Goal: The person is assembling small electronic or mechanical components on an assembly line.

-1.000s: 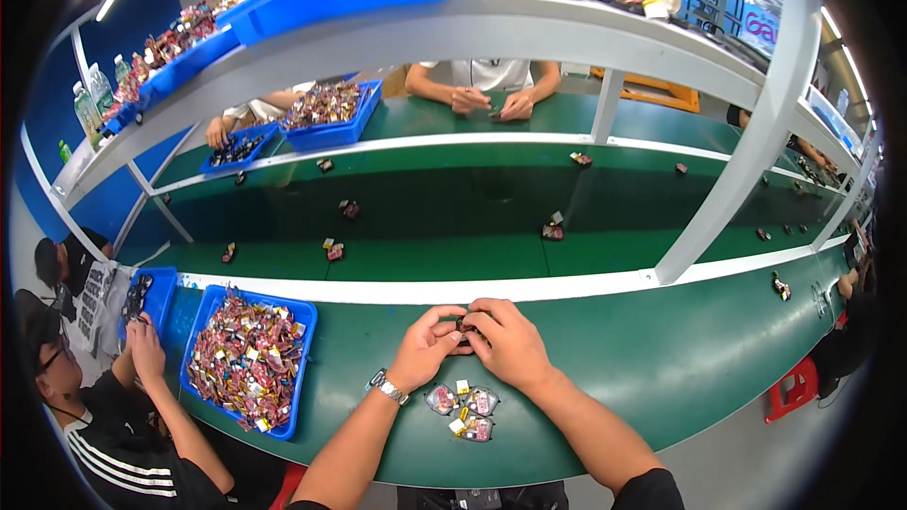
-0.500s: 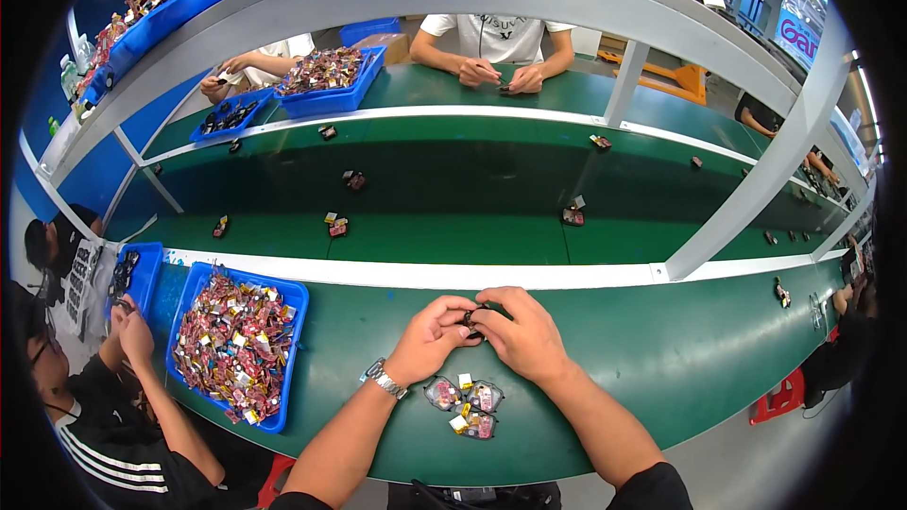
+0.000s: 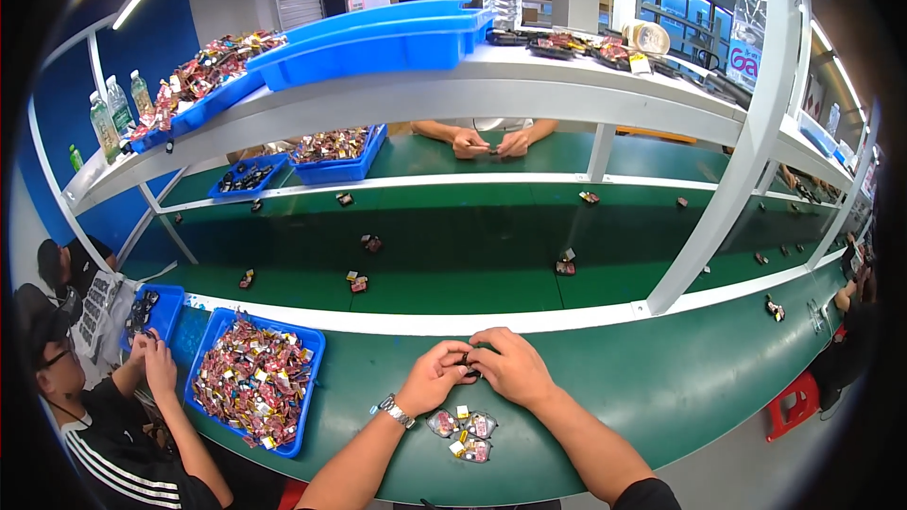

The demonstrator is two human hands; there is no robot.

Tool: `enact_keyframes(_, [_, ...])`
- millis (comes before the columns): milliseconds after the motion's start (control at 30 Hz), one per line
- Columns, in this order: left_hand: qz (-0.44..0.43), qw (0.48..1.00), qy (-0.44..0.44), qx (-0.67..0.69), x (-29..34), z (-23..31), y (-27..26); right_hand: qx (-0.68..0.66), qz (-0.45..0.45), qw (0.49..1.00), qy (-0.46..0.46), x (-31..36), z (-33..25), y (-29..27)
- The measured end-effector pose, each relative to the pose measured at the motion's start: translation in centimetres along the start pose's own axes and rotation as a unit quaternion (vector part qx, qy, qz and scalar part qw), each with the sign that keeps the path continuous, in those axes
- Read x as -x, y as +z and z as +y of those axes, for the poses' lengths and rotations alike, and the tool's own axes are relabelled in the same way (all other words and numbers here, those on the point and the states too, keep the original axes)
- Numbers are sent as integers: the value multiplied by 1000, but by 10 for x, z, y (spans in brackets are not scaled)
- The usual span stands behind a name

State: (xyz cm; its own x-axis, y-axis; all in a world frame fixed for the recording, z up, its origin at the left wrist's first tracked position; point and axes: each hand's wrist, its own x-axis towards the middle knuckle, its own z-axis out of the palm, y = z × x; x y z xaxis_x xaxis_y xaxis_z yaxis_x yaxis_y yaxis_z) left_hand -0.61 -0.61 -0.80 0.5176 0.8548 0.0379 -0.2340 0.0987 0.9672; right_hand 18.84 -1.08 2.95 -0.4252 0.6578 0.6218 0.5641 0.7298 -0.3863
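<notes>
My left hand [image 3: 436,374] and my right hand [image 3: 513,366] meet over the green work table [image 3: 378,472], fingers closed round a small black part [image 3: 467,360]. Most of that part is hidden by my fingers, so its exact kind does not show. Just below my hands, on the table top, lies a cluster of small dark-rimmed casings [image 3: 481,425] with red circuit boards inside. A white and yellow battery-like piece [image 3: 462,412] sits among them. My left wrist wears a metal-banded watch [image 3: 390,407].
To my left stands a blue bin [image 3: 317,359] heaped with red boards; beyond it a co-worker [image 3: 123,444] handles something small. A white-framed shelf [image 3: 529,87] spans ahead, carrying blue trays [image 3: 378,42] and bottles. Behind it, loose boards [image 3: 565,264] dot a green surface. Another person's hands [image 3: 487,144] work opposite.
The view has tilted upward, showing more of the shelf top and room. My hands stay together on the black part, with only slight finger movement. The casings stay put.
</notes>
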Motion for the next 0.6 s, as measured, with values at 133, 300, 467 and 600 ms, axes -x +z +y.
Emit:
enact_keyframes(133, [11,1000,-8,8,-2,3,0,72,40,996,-30,-2,-10,-3])
enact_keyframes(300, [30,999,-22,27,-2,8,-1,147,40,987,-55,-4,-10,-1])
enact_keyframes(467, [22,999,-21,27,-4,5,-1,58,10,998,-27,-2,-1,1])
enact_keyframes(600, [7,1000,-26,10,-3,2,-1,-21,-17,1000,-11,-3,4,-6])
